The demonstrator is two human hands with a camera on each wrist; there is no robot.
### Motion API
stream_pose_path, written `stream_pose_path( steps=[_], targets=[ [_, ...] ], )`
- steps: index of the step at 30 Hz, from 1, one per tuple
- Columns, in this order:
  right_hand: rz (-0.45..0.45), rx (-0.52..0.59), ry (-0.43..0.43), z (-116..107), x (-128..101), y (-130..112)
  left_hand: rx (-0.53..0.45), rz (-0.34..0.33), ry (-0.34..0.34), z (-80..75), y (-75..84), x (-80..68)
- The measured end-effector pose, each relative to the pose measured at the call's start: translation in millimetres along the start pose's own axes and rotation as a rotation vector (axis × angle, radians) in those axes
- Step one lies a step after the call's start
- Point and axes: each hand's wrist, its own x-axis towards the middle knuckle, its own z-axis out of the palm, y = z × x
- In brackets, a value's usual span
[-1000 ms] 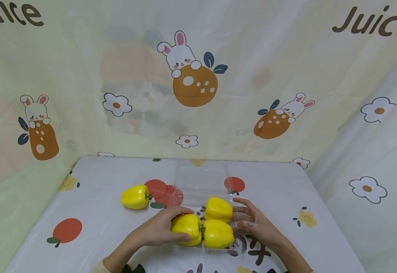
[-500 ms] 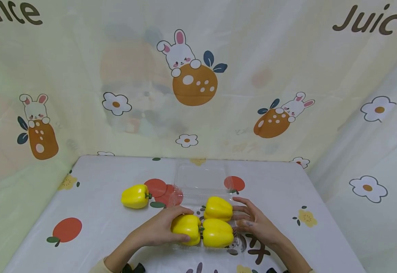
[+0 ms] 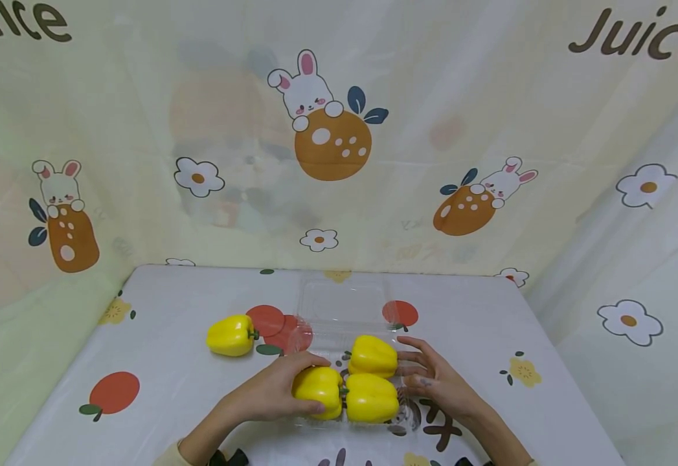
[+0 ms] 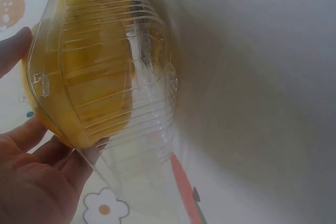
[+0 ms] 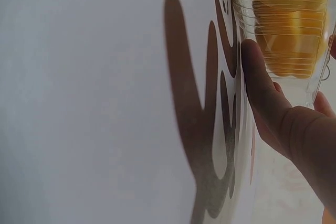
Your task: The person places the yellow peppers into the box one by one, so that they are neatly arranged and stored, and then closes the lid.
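The left hand (image 3: 269, 391) grasped the pepper (image 3: 317, 388) at nine o'clock in the clear box (image 3: 339, 304); the right hand's (image 3: 438, 382) relaxed fingers steadied its wall, best kept gentle.

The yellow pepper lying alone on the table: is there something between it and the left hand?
Nothing visible does. The lone yellow pepper lies on the table, left of the clear container. The left hand rests on another pepper in the container; only bare tablecloth lies between.

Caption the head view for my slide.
Both hands steady a clear tray holding three yellow peppers; a fourth pepper lies outside.
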Motion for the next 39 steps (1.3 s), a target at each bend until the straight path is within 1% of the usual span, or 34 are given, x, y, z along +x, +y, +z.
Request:
stream_pose_path(
  steps=[6,14,23,28,39],
  targets=[
    [-0.003,-0.01,0.003,0.2,-0.3,-0.1,0.013,0.008,0.001,0.5,-1.1,0.5],
    [-0.006,-0.012,-0.003,-0.3,-0.3,0.0,0.01,-0.006,-0.003,2.5,-3.7,2.0],
    [0.008,-0.017,0.006,0.4,-0.3,-1.0,0.03,-0.007,-0.003,3.1,-3.7,1.9],
    [-0.001,-0.012,-0.002,-0.5,-0.3,-0.8,0.042,-0.009,-0.005,3.5,-2.4,1.4],
    [0.002,-0.006,-0.004,-0.6,0.6,-1.4,0.049,0.006,-0.005,2.8,-1.2,0.4]
  ],
)
